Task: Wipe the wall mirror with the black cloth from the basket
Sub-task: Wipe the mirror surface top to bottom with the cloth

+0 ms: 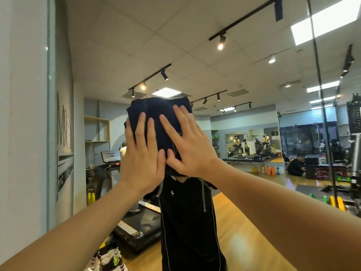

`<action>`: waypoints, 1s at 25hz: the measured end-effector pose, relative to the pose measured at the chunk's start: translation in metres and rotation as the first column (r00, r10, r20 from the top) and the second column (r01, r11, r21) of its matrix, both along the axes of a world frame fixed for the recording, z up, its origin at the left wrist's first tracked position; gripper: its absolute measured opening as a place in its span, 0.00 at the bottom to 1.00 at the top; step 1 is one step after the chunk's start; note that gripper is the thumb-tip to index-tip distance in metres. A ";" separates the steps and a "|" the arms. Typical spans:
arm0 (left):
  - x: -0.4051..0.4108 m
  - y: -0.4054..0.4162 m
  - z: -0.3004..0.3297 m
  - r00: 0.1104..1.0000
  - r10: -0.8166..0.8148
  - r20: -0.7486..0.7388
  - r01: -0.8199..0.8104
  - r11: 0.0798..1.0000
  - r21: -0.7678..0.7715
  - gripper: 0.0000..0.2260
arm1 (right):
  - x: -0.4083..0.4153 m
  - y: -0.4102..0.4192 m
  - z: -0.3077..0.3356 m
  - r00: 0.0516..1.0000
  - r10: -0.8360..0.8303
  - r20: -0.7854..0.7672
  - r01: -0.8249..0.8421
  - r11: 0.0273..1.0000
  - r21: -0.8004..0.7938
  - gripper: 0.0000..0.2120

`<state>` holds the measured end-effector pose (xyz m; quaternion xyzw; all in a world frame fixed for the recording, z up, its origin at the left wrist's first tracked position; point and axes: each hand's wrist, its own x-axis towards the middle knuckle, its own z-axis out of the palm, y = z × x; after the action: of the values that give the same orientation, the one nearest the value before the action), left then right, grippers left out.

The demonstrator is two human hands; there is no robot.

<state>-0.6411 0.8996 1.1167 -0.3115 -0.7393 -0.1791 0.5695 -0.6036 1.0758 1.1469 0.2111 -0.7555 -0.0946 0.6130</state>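
Both forearms reach up from the bottom corners toward the wall mirror [254, 133], and they are the nearest things in view. At their ends the left hand [142, 153] and the right hand [187, 145] lie side by side, thumbs touching or almost so, fingers straight and spread. Neither grip closes round anything: each flat palm presses the folded black cloth [156, 114] against the glass at about head height, where it covers the reflected head of the person in a black top.

As a judgement, the cloth is already out of the basket, which is not in view, and the wiping itself is under way. How much of the glass has been covered I cannot tell; no streaks or clean patches show. The mirror runs wide to the right past a dark vertical seam [320, 94], so most of it probably remains.

No table or counter appears near the hands. The reflection shows a gym: wooden floor, a treadmill [111, 159] at left, track lights on a tiled ceiling, dumbbells, and a seated person [296, 165] far right. Shoes [109, 257] lie low at left, beside a grey wall with lettering.
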 end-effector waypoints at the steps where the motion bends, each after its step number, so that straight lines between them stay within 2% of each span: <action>1: 0.005 0.016 -0.002 1.000 0.001 0.000 -0.001 1.000 -0.008 0.34 | 0.006 0.016 -0.002 1.000 -0.007 0.005 0.007 1.000 0.002 0.37; 18: 0.090 0.281 -0.026 0.998 -0.036 -0.060 0.031 0.996 -0.078 0.34 | 0.106 0.278 -0.034 0.999 -0.040 -0.012 0.039 0.998 -0.058 0.35; 25: 0.106 0.341 -0.028 0.993 -0.071 -0.093 0.060 0.992 -0.111 0.34 | 0.128 0.340 -0.039 0.996 -0.088 0.000 0.088 0.993 -0.073 0.36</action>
<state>-0.5348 1.2401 1.0889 -0.3743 -0.7090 -0.1421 0.5806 -0.4757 1.4154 1.1078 0.1550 -0.7658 -0.0945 0.6169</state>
